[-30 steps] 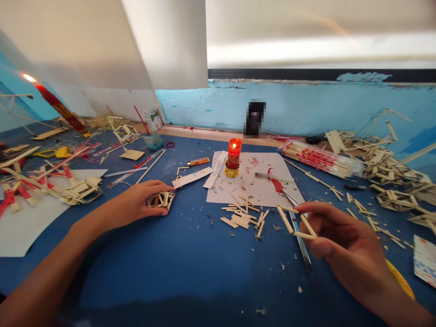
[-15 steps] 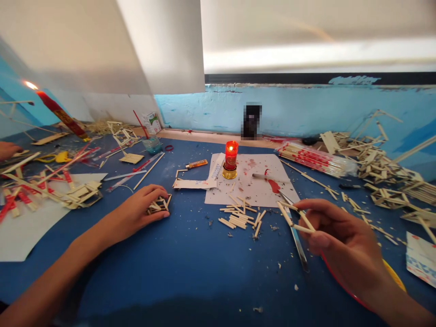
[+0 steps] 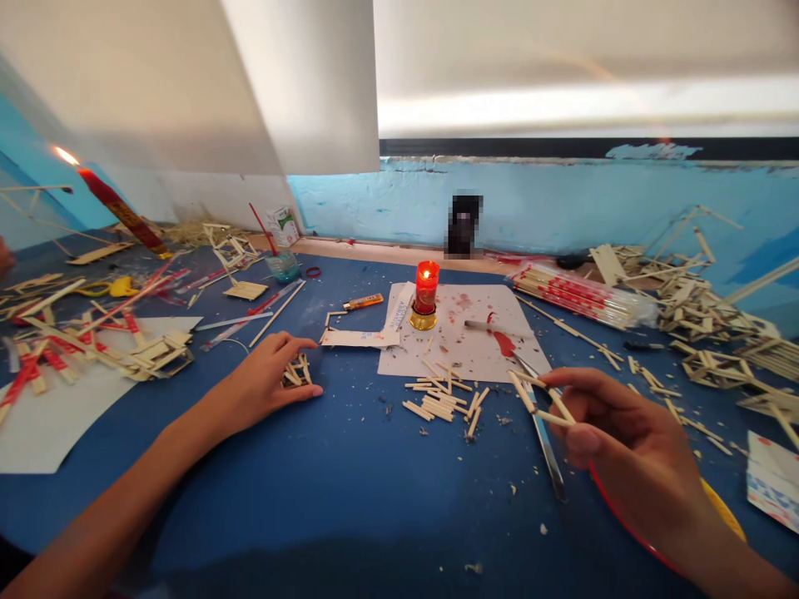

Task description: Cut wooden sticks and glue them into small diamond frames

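Observation:
On the left, my left hand (image 3: 275, 378) rests on the table with thumb and forefinger spread apart around a small wooden stick structure (image 3: 298, 372), which sits on the table partly hidden by the hand. My right hand (image 3: 615, 441) pinches a small frame of short wooden sticks (image 3: 523, 393) between thumb and fingers, above the table. Beneath that frame lies a metal craft knife or tweezers-like tool (image 3: 548, 457), partly covered. A heap of short cut sticks (image 3: 437, 406) lies between the hands. Behind it, a lit red candle (image 3: 426, 287) stands on a stained white sheet (image 3: 399, 362).
A lighter (image 3: 363, 302) and a paper strip (image 3: 359, 339) lie left of the candle. Another lit candle (image 3: 121, 212) leans at far left, near stick structures (image 3: 156, 356). Packaged sticks (image 3: 574, 291) and more stick structures (image 3: 712, 366) are at right. Another person's hand (image 3: 5, 258) shows at the left edge.
My left hand's fingers have spread from around the stick structure, and the hand sits slightly further right. My right hand keeps its pinch on the stick frame. The other person's hand has drawn back leftward.

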`<state>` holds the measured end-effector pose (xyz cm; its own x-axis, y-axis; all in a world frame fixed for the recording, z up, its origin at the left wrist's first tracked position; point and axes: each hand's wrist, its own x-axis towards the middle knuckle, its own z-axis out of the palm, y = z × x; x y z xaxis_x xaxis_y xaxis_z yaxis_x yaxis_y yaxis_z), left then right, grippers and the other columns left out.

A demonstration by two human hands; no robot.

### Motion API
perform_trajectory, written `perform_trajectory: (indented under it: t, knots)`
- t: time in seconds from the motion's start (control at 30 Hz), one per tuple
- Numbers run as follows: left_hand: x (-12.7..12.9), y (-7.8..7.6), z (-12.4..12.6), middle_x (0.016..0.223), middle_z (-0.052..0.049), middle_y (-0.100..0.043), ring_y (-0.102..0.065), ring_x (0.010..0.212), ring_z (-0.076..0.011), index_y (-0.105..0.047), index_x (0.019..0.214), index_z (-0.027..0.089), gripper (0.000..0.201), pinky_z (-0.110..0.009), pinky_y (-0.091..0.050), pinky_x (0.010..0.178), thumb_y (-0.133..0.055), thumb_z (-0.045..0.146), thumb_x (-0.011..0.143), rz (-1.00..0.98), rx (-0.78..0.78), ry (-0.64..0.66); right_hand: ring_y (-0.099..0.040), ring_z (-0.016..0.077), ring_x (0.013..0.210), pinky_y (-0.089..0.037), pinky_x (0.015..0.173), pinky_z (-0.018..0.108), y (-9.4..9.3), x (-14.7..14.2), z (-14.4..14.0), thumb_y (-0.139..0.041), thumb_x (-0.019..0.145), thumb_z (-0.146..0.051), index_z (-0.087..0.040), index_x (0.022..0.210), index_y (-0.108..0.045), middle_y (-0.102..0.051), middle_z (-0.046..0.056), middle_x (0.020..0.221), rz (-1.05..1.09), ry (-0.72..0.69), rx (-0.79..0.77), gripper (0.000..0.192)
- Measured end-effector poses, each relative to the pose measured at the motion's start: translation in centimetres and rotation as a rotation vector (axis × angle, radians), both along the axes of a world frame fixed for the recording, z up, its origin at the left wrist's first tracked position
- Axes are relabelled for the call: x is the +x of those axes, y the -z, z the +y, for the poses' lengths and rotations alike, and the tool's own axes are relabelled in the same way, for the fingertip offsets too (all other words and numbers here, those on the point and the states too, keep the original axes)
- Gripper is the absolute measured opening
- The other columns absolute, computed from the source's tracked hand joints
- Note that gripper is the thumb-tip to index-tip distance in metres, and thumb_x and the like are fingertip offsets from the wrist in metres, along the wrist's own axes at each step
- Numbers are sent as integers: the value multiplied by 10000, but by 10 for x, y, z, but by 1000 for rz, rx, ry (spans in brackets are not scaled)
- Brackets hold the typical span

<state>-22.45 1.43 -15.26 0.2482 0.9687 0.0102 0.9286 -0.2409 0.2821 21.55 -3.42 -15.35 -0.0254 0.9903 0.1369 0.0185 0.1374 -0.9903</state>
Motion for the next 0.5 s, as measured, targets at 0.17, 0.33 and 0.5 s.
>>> perform_trajectory:
  t: [0.17, 0.33, 0.5]
  knots:
    - [6, -6, -7, 847, -41, -744, -692, 736, -246, -683, 1011, 211, 463, -322, -504, 674, -674, 650, 864, -22, 5, -45, -461, 100, 490, -377, 430, 195, 2, 1, 3, -862, 791, -435, -276, 1059, -784, -533, -46, 598, -1, -12, 10, 322]
    - [26, -32, 29, 718, 17, -689, -627, 631, -178, -689, 910, 203, 399, -285, -476, 602, -625, 597, 940, -102, 106, -56, -481, 102, 496, -394, 438, 184, 8, 4, 5, -836, 828, -415, -274, 1113, -763, -536, -47, 595, -35, -67, 7, 326]
    - [58, -50, 149, 1134, -78, -711, -711, 955, -230, -674, 1183, 142, 310, -414, -613, 830, -653, 397, 1008, -175, 182, -33, -467, 94, 507, -405, 462, 178, 8, 2, 5, -830, 833, -454, -300, 1120, -765, -541, -51, 609, -53, -75, 17, 332]
